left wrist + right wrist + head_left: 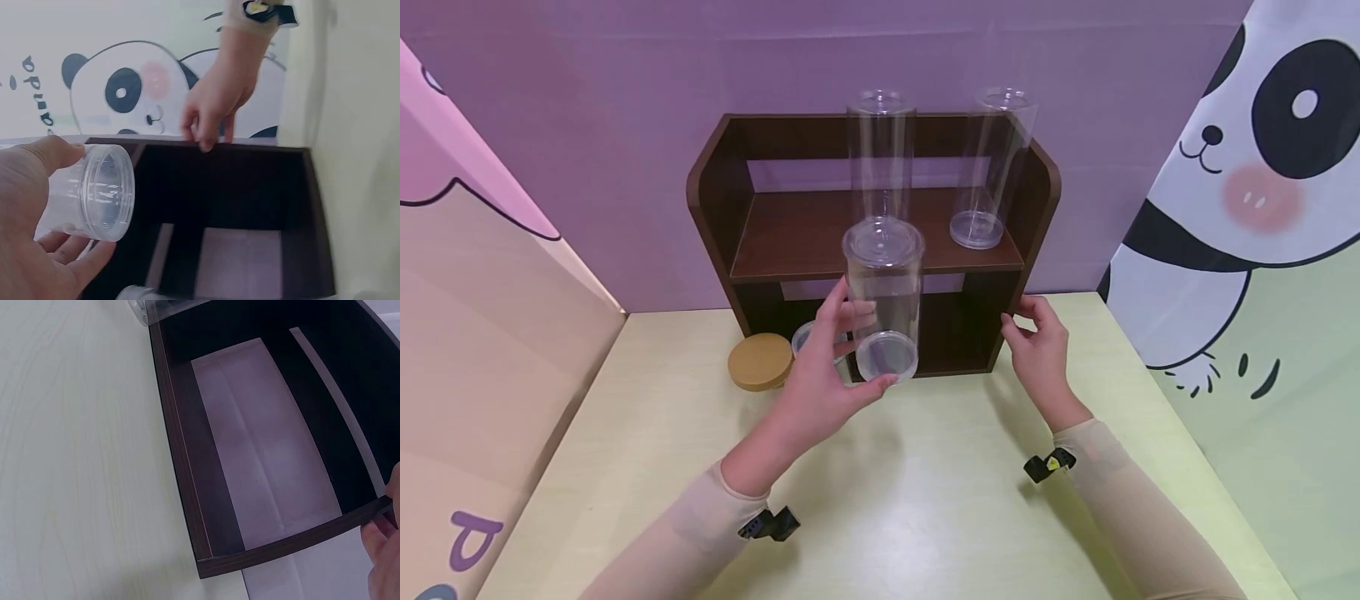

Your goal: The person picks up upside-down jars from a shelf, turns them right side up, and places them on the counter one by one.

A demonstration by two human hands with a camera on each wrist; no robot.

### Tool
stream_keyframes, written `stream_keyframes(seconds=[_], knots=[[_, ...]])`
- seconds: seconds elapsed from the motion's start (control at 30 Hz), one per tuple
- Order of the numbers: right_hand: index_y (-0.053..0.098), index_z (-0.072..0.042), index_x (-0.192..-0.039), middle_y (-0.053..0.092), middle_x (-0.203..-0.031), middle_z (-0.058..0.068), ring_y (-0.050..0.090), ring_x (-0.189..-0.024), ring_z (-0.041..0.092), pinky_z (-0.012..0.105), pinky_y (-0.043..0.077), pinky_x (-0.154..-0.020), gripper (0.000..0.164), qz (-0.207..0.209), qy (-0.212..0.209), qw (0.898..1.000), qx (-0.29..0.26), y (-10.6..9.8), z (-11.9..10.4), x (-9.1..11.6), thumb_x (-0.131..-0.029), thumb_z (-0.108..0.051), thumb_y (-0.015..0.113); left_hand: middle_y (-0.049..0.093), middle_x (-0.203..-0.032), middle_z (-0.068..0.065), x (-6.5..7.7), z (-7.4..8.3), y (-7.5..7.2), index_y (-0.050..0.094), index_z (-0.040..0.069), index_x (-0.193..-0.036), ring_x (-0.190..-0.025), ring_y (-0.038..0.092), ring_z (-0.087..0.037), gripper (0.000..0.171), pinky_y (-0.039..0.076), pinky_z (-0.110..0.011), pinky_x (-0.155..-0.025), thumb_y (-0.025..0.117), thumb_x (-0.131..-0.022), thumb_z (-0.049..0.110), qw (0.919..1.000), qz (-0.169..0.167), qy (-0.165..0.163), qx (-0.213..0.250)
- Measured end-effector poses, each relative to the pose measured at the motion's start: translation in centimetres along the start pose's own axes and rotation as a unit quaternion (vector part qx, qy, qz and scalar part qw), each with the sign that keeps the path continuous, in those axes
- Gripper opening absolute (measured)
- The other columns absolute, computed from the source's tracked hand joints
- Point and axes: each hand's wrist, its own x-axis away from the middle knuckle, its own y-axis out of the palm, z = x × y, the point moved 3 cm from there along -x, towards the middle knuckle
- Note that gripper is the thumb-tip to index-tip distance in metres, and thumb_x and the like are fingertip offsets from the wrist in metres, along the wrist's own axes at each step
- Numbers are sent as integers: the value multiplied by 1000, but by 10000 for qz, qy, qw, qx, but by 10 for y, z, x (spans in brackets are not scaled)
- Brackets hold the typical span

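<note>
My left hand (820, 379) grips a clear plastic jar (886, 287) from its left side, fingers behind and thumb near its lower end. The jar is in front of a dark brown two-tier shelf (880, 273). In the left wrist view, one round end of this jar (107, 192) shows past my fingers. My right hand (1041, 346) pinches the front edge of the shelf's right side panel, thumb on the near side. The right wrist view shows only part of that hand (386, 544), at the panel's edge.
On the upper tier stand two tall clear cylinders, one in the middle (880, 150) and one at the right (996, 162). A round tan lid (760, 362) is at the shelf's lower left, beside another clear container (801, 335) partly hidden by my left hand. The pale table (880, 517) lies in front.
</note>
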Motion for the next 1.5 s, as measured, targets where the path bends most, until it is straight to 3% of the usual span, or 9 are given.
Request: stream_keyframes(seconds=[0.23, 0.5, 0.77, 0.97, 1.1, 1.17, 1.23, 1.37, 1.5], knots=[[71, 0, -125, 76, -122, 13, 70, -114, 21, 9, 56, -87, 22, 47, -11, 10000, 4, 0, 2, 0, -104, 2, 74, 56, -158, -2, 14, -15, 22, 14, 29, -177, -146, 55, -22, 129, 54, -47, -117, 98, -83, 3, 9996, -266, -95, 68], [71, -3, -126, 75, -123, 11, 70, -115, 21, 14, 59, -90, 22, 33, 31, 10000, 41, 1, 2, 0, -105, -1, 74, 58, -156, -4, 27, -33, 43, 24, 21, -173, -145, 56, -25, 120, 53, -38, -117, 98, -81, 1, 9983, -386, -327, 280], [71, -1, -125, 75, -122, 13, 68, -114, 19, 9, 56, -87, 21, 19, 86, 9999, -55, 1, 2, -1, -104, 0, 73, 57, -157, -4, 33, -45, 49, 31, 15, -167, -144, 57, -26, 109, 53, -38, -117, 98, -82, 0, 9963, -550, -485, 453], [67, 0, -133, 73, -129, 14, 68, -121, 24, 19, 59, -96, 28, -150, 282, 9995, -2, -2, -4, -1, -106, -2, 73, 57, -157, -5, 35, -50, 48, 33, 13, -165, -143, 57, -27, 106, 53, -37, -116, 97, -82, -2, 9962, -582, -431, 490], [61, 9, -135, 65, -134, 25, 64, -126, 33, 31, 57, -105, 31, 464, 200, 9985, -205, -3, -17, 5, -106, 5, 67, 57, -156, -7, 35, -53, 48, 34, 11, -164, -143, 57, -28, 105, 53, -37, -116, 97, -81, -3, 9961, -586, -394, 531], [59, 14, -130, 62, -130, 29, 63, -122, 34, 31, 55, -103, 27, 890, -180, 9951, -394, -2, -27, 11, -103, 10, 64, 57, -156, -8, 35, -55, 48, 34, 10, -164, -143, 57, -29, 105, 53, -38, -117, 97, -81, -3, 9960, -591, -376, 552], [60, 16, -125, 60, -124, 30, 62, -117, 32, 26, 53, -98, 23, 970, -673, 9910, -632, -1, -38, 16, -102, 14, 63, 57, -156, -8, 35, -57, 49, 34, 10, -164, -142, 58, -29, 105, 54, -39, -116, 97, -81, -3, 9961, -592, -355, 553], [58, 14, -129, 61, -124, 24, 62, -116, 27, 27, 54, -100, 32, -93, -1382, 9823, -1259, 7, -65, 24, -98, 16, 66, 58, -156, -7, 35, -60, 49, 34, 11, -165, -142, 58, -28, 106, 54, -39, -116, 97, -81, -4, 9957, -617, -348, 594], [50, 11, -144, 61, -134, 16, 61, -126, 29, 32, 52, -107, 49, -1301, -1374, 9632, -1909, 15, -89, 27, -98, 12, 68, 58, -156, -6, 35, -62, 51, 36, 11, -165, -143, 57, -26, 105, 53, -38, -117, 97, -81, -5, 9939, -716, -396, 740]])
